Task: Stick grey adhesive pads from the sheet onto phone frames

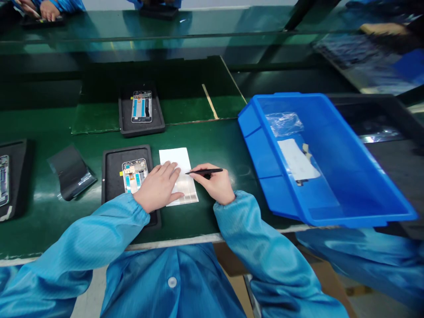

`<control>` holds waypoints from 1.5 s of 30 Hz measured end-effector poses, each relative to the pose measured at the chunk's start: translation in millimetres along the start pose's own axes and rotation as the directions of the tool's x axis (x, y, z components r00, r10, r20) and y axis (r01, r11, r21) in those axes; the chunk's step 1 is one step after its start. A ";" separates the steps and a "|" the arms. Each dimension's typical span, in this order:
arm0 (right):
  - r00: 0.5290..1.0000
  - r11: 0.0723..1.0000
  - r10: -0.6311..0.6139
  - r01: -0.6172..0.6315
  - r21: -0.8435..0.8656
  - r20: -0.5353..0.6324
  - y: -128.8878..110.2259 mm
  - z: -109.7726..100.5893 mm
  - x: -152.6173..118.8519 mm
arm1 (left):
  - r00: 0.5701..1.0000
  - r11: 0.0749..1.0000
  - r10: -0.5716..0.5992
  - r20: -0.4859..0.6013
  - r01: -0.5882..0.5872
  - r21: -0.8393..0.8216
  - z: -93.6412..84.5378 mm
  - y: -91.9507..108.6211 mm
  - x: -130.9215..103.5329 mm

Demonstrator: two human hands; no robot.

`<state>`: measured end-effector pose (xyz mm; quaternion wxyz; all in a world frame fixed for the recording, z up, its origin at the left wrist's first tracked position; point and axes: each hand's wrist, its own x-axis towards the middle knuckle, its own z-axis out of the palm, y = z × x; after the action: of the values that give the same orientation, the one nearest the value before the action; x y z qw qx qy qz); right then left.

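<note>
A white sheet (179,155) lies on the green bench in front of me. My left hand (159,183) rests flat on its left part, fingers stretched out and thumb apart. Black tweezers (208,171) are pinched in my right hand (215,183), their tip pointing left at the sheet's right side. Just left of the sheet, an opened phone (134,170) with bare inner parts sits in a black tray (111,176). My left hand and sleeve cover the lower part of that phone and tray.
A blue bin (265,159) on the right holds a clear bag (284,123) and white scraps. Behind, another black tray (142,129) carries an opened phone (142,106). Left are a curled dark film (71,170) and a third tray (20,176). Another person's hands (49,9) work across the bench.
</note>
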<state>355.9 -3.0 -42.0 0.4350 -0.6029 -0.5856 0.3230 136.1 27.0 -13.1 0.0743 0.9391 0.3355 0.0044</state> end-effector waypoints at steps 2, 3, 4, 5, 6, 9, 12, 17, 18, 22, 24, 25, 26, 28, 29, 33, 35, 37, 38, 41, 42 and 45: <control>1.000 1.000 0.000 0.000 -0.001 -0.008 -0.1 0.2 0.0 | 1.000 1.000 -0.001 0.001 0.001 -0.001 -0.3 0.1 -0.2; 1.000 1.000 0.002 -0.002 0.001 -0.011 0.1 0.3 0.0 | 1.000 1.000 -0.001 0.002 0.001 -0.003 -0.6 0.1 -0.3; 1.000 1.000 0.006 -0.006 0.006 -0.012 0.5 0.3 0.0 | 1.000 1.000 -0.003 0.002 0.003 -0.005 -0.9 0.2 -0.4; 1.000 1.000 0.012 -0.012 0.016 -0.012 1.1 0.3 0.0 | 1.000 1.000 -0.004 0.002 0.004 -0.007 -1.1 0.3 -0.4; 1.000 0.999 0.020 -0.019 0.029 -0.011 2.0 0.3 -0.1 | 1.000 1.000 -0.004 0.003 0.004 -0.008 -1.2 0.3 -0.5; 0.999 0.996 0.045 -0.044 0.084 -0.013 5.2 -0.1 -0.4 | 1.000 1.000 -0.005 -0.001 0.005 -0.014 0.2 0.3 -0.2; 0.996 0.985 0.081 -0.075 0.156 -0.034 5.1 -1.6 -0.8 | 1.000 0.999 -0.010 -0.005 0.010 -0.038 1.9 -0.1 0.3; 0.988 0.952 0.133 -0.106 0.288 -0.074 -15.6 -4.3 -0.8 | 0.996 0.963 -0.034 -0.081 0.011 -0.270 -13.2 -5.6 -4.4; 0.989 0.948 0.127 -0.101 0.302 -0.070 -22.7 -3.7 -0.7 | 0.991 0.931 -0.076 -0.112 0.030 -0.364 -19.4 -7.7 -6.8; 0.998 0.945 0.050 -0.039 0.325 -0.025 -51.7 4.8 0.0 | 0.939 0.607 -0.344 -0.009 0.215 -0.765 -42.4 -17.8 -20.2; 1.000 0.944 0.005 -0.003 0.329 -0.006 -62.3 12.1 1.5 | 0.921 0.489 -0.384 0.061 0.259 -0.833 -47.9 -23.4 -27.4; 1.000 0.944 -0.015 0.011 0.330 0.009 -66.3 16.3 2.7 | 0.918 0.469 -0.392 0.066 0.261 -0.844 -49.0 -26.3 -31.0; 0.999 0.944 -0.036 0.027 0.330 0.020 -69.5 20.7 4.2 | 0.914 0.464 -0.401 0.057 0.256 -0.848 -49.4 -29.2 -34.6; 0.997 0.943 -0.069 0.052 0.328 0.043 -74.6 29.7 7.3 | 0.903 0.444 -0.428 0.040 0.249 -0.861 -49.1 -34.7 -42.5; 0.995 0.942 -0.083 0.062 0.329 0.051 -76.8 34.1 8.7 | 0.894 0.437 -0.447 0.030 0.247 -0.865 -48.9 -37.1 -46.9; 0.993 0.936 -0.094 0.065 0.345 0.068 -87.3 49.6 10.5 | 0.862 0.408 -0.507 0.014 0.254 -0.877 -51.1 -44.3 -66.5; 0.996 0.932 -0.068 0.041 0.360 0.063 -93.0 56.7 9.4 | 0.850 0.383 -0.527 0.023 0.261 -0.886 -53.6 -48.3 -76.3; 0.997 0.925 -0.022 -0.005 0.381 0.067 -97.3 64.4 7.7 | 0.837 0.346 -0.545 0.039 0.267 -0.899 -55.6 -53.6 -84.8; 0.997 0.917 0.006 -0.035 0.397 0.075 -98.6 68.6 6.6 | 0.833 0.327 -0.551 0.049 0.270 -0.906 -56.2 -56.6 -88.2; 0.988 0.887 0.080 -0.130 0.443 0.130 -99.6 81.4 2.9 | 0.822 0.297 -0.565 0.072 0.283 -0.912 -56.2 -64.1 -95.7; 0.986 0.877 0.092 -0.147 0.457 0.141 -99.4 85.3 1.6 | 0.820 0.298 -0.567 0.076 0.290 -0.910 -56.0 -65.5 -97.4; 0.983 0.865 0.096 -0.160 0.476 0.156 -99.4 94.8 -1.2 | 0.821 0.303 -0.564 0.089 0.306 -0.903 -55.6 -66.6 -100.3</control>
<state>228.4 3.3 8.4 0.5121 -0.4897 -0.4707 0.5258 13.3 22.2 36.5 0.5110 0.6180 0.5305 0.2746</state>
